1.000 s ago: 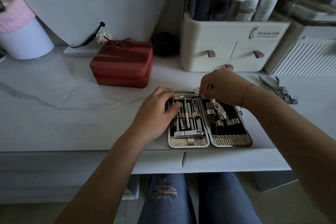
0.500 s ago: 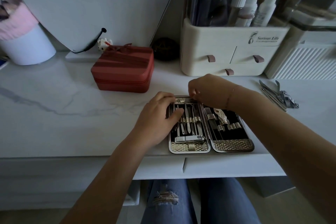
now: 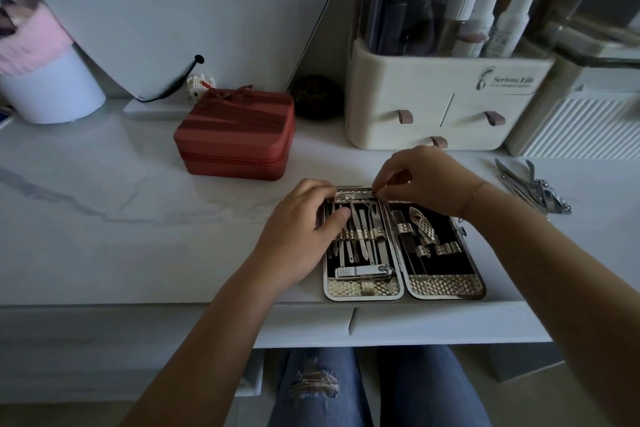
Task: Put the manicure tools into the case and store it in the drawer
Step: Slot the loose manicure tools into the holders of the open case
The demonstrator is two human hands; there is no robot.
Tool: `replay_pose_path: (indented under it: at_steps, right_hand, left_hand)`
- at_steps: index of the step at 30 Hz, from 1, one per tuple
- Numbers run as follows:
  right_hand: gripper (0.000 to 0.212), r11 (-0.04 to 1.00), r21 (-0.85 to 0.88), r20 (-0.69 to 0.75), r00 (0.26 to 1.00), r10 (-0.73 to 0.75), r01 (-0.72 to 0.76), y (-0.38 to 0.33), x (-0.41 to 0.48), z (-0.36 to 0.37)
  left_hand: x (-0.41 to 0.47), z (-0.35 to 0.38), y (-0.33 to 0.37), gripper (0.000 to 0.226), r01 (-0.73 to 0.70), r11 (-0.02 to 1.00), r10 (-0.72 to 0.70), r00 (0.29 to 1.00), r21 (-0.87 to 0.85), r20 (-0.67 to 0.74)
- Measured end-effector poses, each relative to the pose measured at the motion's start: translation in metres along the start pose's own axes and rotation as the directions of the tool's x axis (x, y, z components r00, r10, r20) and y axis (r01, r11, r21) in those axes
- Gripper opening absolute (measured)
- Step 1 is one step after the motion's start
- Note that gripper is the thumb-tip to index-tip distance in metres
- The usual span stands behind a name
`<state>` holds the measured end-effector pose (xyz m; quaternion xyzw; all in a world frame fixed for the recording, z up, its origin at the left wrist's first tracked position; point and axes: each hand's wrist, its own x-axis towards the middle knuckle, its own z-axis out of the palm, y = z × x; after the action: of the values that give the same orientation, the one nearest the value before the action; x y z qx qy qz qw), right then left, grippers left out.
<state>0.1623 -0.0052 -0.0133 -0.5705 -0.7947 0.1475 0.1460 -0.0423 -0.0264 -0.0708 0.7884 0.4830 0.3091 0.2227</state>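
Left hand rests open on the case. Right hand pinches a tool into it. The loose tools likely come next.

Our left hand rests palm down, fingers loosely bent — our right hand, fingers curled, pinches a tool.
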Motion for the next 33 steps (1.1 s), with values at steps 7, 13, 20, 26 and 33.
replay_pose_path:
  at_steps: [7,13,20,26,33]
  right_hand:
    - [0.006,0.995,-0.098,-0.025,0.999,-0.034,0.031,-0.006,0.008,0.008]
    - [0.007,0.991,-0.121,-0.039,0.998,-0.052,0.047,-0.006,0.013,0.016]
    - [0.01,0.989,-0.122,-0.032,0.995,-0.09,0.086,-0.009,0.019,0.026]
    - [0.008,0.998,-0.008,-0.147,0.987,-0.066,0.066,-0.004,0.01,0.023]
    - [0.015,0.995,0.101,-0.267,0.964,0.01,0.018,0.013,-0.013,0.015]
  left_hand:
    - [-0.001,0.0,0.0,0.044,0.002,1.0,-0.002,1.0,-0.01,-0.002]
    - [0.0,0.0,0.002,0.044,-0.004,1.0,0.004,1.0,-0.002,-0.015]
    - [0.0,0.0,0.001,0.044,0.0,1.0,0.0,1.0,-0.008,-0.021]
    - [0.0,0.0,-0.001,0.04,-0.003,0.999,0.001,1.0,-0.042,-0.031]
    - [0.001,0.0,-0.002,0.042,-0.015,0.998,0.014,1.0,-0.064,-0.012]
